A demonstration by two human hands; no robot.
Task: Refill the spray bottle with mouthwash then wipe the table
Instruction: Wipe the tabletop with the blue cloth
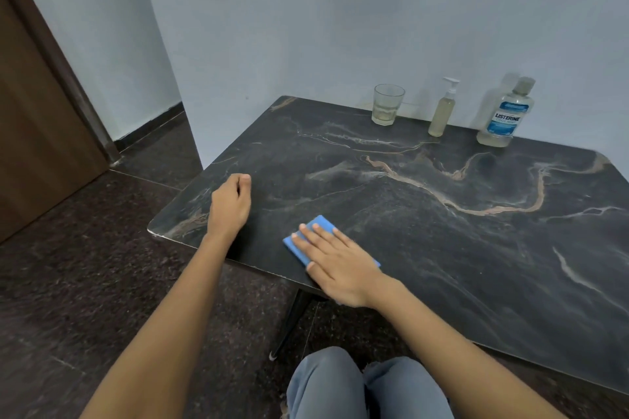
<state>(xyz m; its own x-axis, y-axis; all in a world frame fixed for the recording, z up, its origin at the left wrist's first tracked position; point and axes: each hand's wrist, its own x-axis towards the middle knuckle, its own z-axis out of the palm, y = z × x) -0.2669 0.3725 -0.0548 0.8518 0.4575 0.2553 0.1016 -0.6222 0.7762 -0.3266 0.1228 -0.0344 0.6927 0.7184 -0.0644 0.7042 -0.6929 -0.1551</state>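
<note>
Grey-trousered knees (367, 384) fill bottom centre, below the dark marbled desk (442, 248). Right grip (337, 262) lies flat, fingers straight, pressing the blue pad (318, 224) near the desk's lower-left edge. The pad's long axis runs upper left to lower right. Left grip (231, 204), loosely curled and empty, rests further left. Pump-topped spray bottle (442, 112) and Listerine bottle (505, 116) stand upper right.

Soft even light, wide-angle edge warp
</note>
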